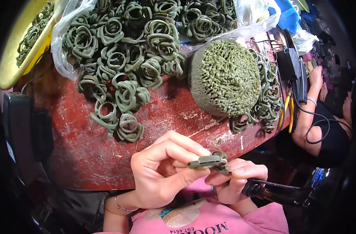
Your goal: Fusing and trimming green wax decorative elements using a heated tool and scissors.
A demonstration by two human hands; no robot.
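Note:
My left hand (156,171), near the table's front edge, pinches a small dark green ring-like piece (209,160) between thumb and fingers. The piece has a flat band and a curled end, and looks waxy or rubbery. Close against its right side, my right hand (242,177) is closed around a pen-like tool (259,190) with a dark and brown handle. The tool's tip is hidden behind the fingers and the piece. Beyond my hands, similar green coiled rings (127,93) lie heaped. Right of them stands a thick round green block (230,74) with a rough, pitted top.
The red table (76,132) has a worn surface. A clear plastic bag (61,54) and a yellow basin (8,76) sit at the far left. More rings (269,91), yellow-handled pliers (291,113) and a black box (289,62) with cords line the right edge. Another person (310,101) sits beyond it.

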